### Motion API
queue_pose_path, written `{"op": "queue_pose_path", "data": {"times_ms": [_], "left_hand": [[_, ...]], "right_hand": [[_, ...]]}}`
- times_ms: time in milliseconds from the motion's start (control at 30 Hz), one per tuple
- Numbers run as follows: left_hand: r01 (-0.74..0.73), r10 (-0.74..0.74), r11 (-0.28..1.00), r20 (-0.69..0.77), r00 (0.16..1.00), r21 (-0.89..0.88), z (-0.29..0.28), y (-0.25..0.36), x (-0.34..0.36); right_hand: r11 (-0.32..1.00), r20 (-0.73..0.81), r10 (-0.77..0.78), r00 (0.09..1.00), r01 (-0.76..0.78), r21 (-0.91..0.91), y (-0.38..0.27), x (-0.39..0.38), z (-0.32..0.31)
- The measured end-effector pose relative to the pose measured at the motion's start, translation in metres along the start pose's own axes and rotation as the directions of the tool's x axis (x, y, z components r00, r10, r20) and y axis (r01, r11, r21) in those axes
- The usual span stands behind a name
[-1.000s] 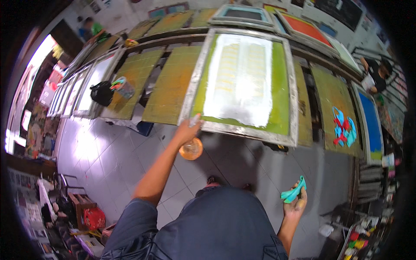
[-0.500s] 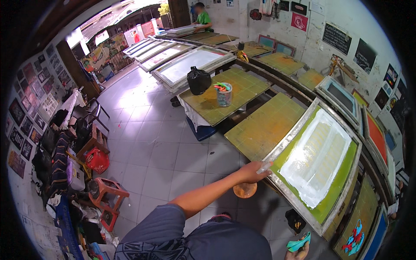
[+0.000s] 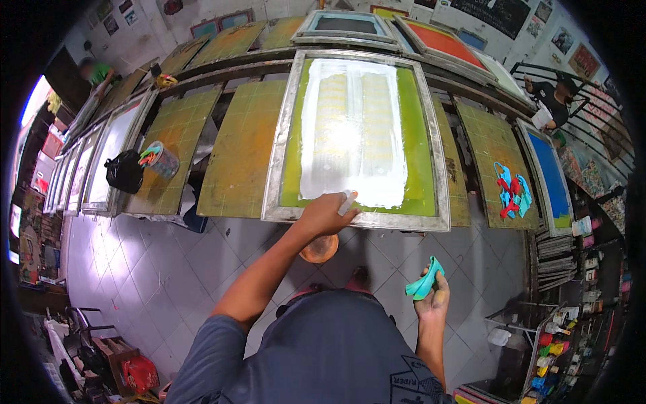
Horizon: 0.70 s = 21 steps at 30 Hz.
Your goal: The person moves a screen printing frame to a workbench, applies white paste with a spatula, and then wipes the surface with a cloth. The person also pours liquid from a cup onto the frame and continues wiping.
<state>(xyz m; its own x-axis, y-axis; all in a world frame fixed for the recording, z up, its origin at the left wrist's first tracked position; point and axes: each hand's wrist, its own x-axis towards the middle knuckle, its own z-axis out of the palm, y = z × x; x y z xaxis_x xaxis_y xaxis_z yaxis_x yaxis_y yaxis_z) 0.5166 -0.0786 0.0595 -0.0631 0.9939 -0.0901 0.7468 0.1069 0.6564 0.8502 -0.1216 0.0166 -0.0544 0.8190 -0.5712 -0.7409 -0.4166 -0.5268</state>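
Observation:
My left hand (image 3: 328, 214) is closed on a small pale translucent piece (image 3: 348, 202) at the near edge of a metal-framed screen (image 3: 422, 135). The screen has olive-green mesh and a broad coat of white paste (image 3: 383, 141). My right hand (image 3: 434, 299) grips a folded turquoise cloth (image 3: 424, 276), low on the right, apart from the screen. A round orange-brown object (image 3: 317, 250) shows under the screen's near edge, partly hidden by my left arm.
Olive boards (image 3: 235, 148) flank the screen. A black bag (image 3: 123, 172) and cup (image 3: 163, 161) sit left, coloured cloths (image 3: 513, 195) right. More screens (image 3: 548, 168) line the benches. Two other people, in green (image 3: 97, 73) and black (image 3: 558, 104), are farther off. A shelf of containers (image 3: 552, 350) stands right.
The view swung left, then back to face the screen. My left hand has moved right along the screen's near edge. My right hand has risen slightly, still holding the turquoise cloth.

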Motion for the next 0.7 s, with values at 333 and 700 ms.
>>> {"op": "queue_pose_path", "data": {"times_ms": [333,700], "left_hand": [[0.231,-0.231,0.964,0.018,0.973,-0.133,-0.041,-0.018,0.067],[0.348,-0.316,0.936,0.324,0.892,-0.047,-0.013,0.016,0.071]], "right_hand": [[0.998,-0.074,-0.061,0.995,0.063,0.030,-0.083,0.061,-0.011],[1.000,0.024,0.031,0.999,-0.031,-0.003,-0.129,0.133,0.013]]}}
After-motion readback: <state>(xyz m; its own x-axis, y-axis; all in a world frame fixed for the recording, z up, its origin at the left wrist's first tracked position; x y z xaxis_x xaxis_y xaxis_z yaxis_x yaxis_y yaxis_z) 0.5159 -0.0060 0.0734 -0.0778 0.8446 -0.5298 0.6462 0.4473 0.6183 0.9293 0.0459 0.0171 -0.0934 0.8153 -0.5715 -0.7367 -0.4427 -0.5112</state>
